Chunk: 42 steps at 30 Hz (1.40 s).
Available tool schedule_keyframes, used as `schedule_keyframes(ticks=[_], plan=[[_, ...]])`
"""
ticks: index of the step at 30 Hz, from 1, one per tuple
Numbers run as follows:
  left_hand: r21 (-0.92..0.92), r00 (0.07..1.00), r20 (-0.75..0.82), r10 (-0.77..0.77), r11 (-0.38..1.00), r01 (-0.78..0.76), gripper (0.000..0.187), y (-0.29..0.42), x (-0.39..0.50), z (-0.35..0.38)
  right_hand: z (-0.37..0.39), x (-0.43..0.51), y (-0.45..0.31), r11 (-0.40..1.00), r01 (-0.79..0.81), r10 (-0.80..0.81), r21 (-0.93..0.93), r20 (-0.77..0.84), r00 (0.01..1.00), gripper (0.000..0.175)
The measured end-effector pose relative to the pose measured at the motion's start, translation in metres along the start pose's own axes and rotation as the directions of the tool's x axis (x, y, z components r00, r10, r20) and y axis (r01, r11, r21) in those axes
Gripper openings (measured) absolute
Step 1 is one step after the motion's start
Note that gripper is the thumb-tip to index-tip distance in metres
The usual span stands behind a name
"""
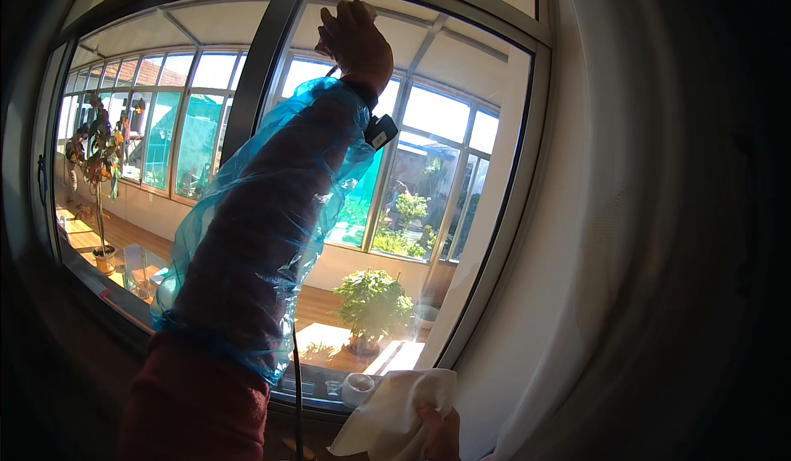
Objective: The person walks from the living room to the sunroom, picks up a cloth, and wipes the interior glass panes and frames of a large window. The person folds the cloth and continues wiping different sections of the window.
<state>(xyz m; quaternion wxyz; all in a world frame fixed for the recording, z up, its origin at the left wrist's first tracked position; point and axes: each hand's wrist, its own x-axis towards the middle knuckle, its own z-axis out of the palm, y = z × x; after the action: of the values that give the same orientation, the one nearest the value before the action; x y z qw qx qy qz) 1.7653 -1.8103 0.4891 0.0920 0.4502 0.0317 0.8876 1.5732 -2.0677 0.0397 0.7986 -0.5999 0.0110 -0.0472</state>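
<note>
My left hand (355,44) is raised to the upper part of a window pane (469,214), its fingers bent near the glass. A small pale edge shows beside the fingertips; what it belongs to is unclear. A translucent blue plastic sleeve cover (259,214) wraps the forearm over a dark red sleeve (198,399). At the wrist sits a small black device (380,132) with a pale label. Low in the view, my right hand (442,433) grips a whitish cloth (395,414), which hangs down to the left in front of the sill.
A metal window frame (494,288) surrounds the pane, with a pale wall (550,275) to its right. A white cup (357,390) and a small glass (334,389) stand by the sill. A black cable (298,393) hangs down. Beyond are potted plants (374,303) and a person (74,152).
</note>
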Motion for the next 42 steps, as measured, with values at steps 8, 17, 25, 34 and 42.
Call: schedule_keyframes(ticks=[8,17,25,34,42], plan=[[-0.311,0.942,0.277,0.189,0.945,-0.098,0.053,0.196,-0.042,0.035,-0.005,0.026,0.002,1.0,-0.019,0.019,-0.002,0.16,0.987,0.027],[-0.312,0.81,0.027,0.586,0.774,-0.55,0.022,0.043,-0.008,0.013,0.005,0.032,0.009,0.999,-0.035,0.026,0.025,0.278,0.96,0.027],[-0.232,0.98,0.07,0.187,0.958,-0.166,0.039,0.007,-0.007,0.0,-0.008,0.031,0.008,0.999,-0.029,0.014,0.041,0.325,0.946,0.026],[-0.603,0.698,0.251,0.671,0.672,-0.429,0.056,0.125,-0.111,-0.048,-0.015,0.024,0.006,0.998,-0.014,-0.01,0.068,0.326,0.945,0.026],[-0.001,0.974,0.218,0.06,0.998,-0.061,0.04,-0.022,-0.049,-0.072,-0.033,0.026,0.006,0.996,0.055,-0.076,0.07,0.338,0.938,0.025]])
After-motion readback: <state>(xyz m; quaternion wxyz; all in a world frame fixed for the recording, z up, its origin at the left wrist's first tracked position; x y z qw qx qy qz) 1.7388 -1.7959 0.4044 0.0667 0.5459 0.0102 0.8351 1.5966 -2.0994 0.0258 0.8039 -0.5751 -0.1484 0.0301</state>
